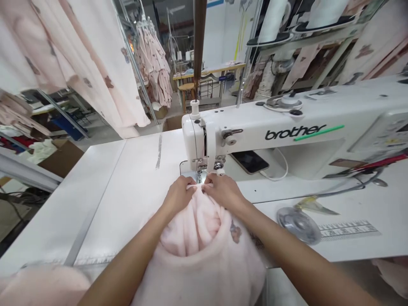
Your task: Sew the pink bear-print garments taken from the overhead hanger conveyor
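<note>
A bundle of fluffy pale pink fabric [197, 246] lies on the white sewing table [127, 182], its far edge pushed up to the presser foot [200, 173] of a white Brother sewing machine [287, 136]. My left hand [179, 194] pinches the fabric's edge just left of the needle, fingers closed on it. My right hand [223, 190] grips the same edge just right of the needle, fingers curled round it. The two hands almost touch in front of the foot.
A phone [250, 161] on a white cable lies under the machine arm. A clear round disc [298, 223], a printed ruler [349, 229] and scissors [366, 178] sit on the right. Pink garments [95, 72] hang at the left. Cardboard boxes [63, 157] stand beyond the table.
</note>
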A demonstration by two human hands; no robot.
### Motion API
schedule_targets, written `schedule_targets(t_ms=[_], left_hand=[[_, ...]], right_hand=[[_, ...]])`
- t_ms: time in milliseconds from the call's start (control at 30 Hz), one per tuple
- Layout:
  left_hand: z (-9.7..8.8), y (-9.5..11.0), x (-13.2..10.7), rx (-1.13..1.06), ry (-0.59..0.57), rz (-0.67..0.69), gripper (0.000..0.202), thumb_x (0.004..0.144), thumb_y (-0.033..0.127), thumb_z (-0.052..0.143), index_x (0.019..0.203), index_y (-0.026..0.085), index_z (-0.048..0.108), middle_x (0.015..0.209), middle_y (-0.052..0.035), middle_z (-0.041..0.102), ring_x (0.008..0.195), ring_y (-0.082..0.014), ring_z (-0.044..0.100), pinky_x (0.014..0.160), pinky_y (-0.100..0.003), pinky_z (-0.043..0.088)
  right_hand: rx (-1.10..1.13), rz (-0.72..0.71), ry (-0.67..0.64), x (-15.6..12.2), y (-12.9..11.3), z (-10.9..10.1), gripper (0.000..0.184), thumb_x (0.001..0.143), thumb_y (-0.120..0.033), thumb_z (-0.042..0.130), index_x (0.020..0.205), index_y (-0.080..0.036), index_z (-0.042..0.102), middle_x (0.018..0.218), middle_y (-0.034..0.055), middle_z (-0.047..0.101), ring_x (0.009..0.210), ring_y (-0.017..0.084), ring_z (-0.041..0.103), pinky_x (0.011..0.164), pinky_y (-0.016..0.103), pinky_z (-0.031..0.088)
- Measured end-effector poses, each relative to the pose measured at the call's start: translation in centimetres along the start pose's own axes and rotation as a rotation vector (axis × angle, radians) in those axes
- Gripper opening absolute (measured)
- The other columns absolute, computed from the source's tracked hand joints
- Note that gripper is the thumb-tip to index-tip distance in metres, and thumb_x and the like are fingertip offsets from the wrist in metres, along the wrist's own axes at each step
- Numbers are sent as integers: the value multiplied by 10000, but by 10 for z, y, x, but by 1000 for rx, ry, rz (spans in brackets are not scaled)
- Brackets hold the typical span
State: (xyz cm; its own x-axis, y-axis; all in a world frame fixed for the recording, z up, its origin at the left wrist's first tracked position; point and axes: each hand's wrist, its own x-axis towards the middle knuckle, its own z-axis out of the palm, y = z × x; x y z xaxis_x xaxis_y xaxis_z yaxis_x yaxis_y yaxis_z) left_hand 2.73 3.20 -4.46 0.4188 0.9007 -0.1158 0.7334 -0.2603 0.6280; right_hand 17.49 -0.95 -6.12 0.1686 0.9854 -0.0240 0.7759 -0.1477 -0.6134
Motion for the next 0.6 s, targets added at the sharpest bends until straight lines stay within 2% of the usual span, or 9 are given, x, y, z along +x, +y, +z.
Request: schedule_targets(t_ms=[167,367,600], left_hand=[[0,7,14,75,-1,-64,85,739,204,519,714,186,598,686,-8,629,691,-180,581,654,-271,367],[6,14,19,106,41,-129,128,756,227,488,766,189,609,705,-13,663,706,-191,612,624,-267,382],[9,15,20,130,68,-153,134,758,223,483,791,198,611,712,-7,665,726,-189,618,645,-264,392]], right_hand=[[-82,51,-17,11,3,0,91,833,-203,559,823,-196,649,837,26,660,827,222,586,610,254,318],[-116,83,33,15,8,4,145,851,-236,545,927,-169,650,950,57,663,901,238,587,679,262,362],[-116,81,67,15,11,6,133,833,-248,555,875,-183,664,891,42,671,841,229,600,642,261,364]])
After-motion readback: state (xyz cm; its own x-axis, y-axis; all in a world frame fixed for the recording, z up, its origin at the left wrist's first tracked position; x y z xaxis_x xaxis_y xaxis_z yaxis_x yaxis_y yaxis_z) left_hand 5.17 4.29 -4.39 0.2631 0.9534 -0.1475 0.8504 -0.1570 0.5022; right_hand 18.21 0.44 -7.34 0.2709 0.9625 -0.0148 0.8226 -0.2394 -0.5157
